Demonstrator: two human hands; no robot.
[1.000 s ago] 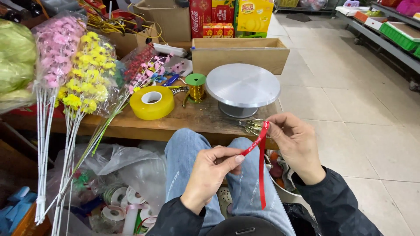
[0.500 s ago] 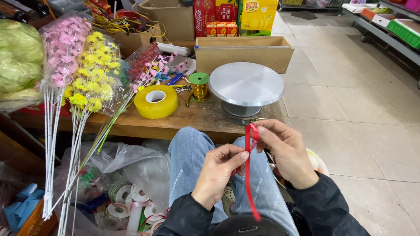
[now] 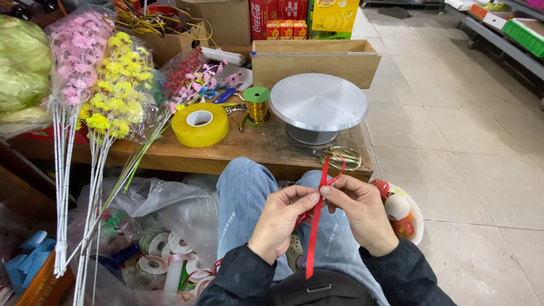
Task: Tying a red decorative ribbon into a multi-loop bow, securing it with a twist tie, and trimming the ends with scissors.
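A red ribbon [image 3: 315,226] is pinched into a small loop between the fingers of the left hand [image 3: 280,221] and right hand [image 3: 357,212], above denim-clad knees, near the wooden worktop [image 3: 249,150].

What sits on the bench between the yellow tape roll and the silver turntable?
A green-capped spool of gold wire stands between the yellow tape roll and silver turntable, in the head view.

1. Wooden table [image 3: 249,148], worn top; landmark: round metal turntable [image 3: 318,102] at its right end
2. Green spool of gold wire [image 3: 257,104] just left of turntable
3. Yellow tape roll [image 3: 200,124] further left, lying flat
4. Scissors [image 3: 338,154] in front of turntable, near the table edge
5. Shallow wooden box [image 3: 315,61] behind turntable
6. Wrapped artificial flower stems [image 3: 113,96] lean at far left
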